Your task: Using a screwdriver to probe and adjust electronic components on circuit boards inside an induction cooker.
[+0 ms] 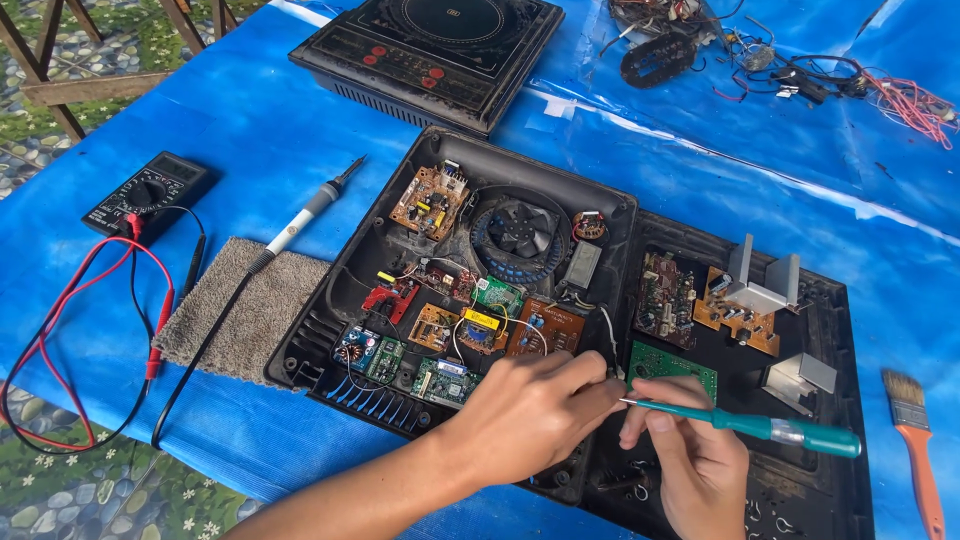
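Head view, looking down. Blue plastic sheet [700,180] covers the table across nearly the whole frame. On it, centre frame, an opened black cooker base [350,290] lying flat, packed with small circuit boards; a round fan [518,232] sits in its upper middle. Just right of it, touching, a second black tray [830,330] holds more boards, a green board [672,364] and a metal heat sink [765,280]. Top centre: a closed black induction cooker [430,50], well apart from the hands. Left of the open base, a grey towel [245,305] with a soldering iron [305,212] resting across its upper edge, tip pointing up and right. Upper left: black multimeter [150,190] with red and black leads [60,330] looping down the left edge. Top right: a tangle of loose wires and parts [800,70]. Lower right edge: a paintbrush [915,440] with an orange handle.

Left hand [530,415], bottom centre, fingers curled and pinched together at the seam between base and tray; whether it grips anything, cannot tell. Right hand [695,455], bottom right of centre, closed around a green-handled screwdriver [780,430]; the handle juts right, the tip points left and meets the left fingertips just beside the green board.
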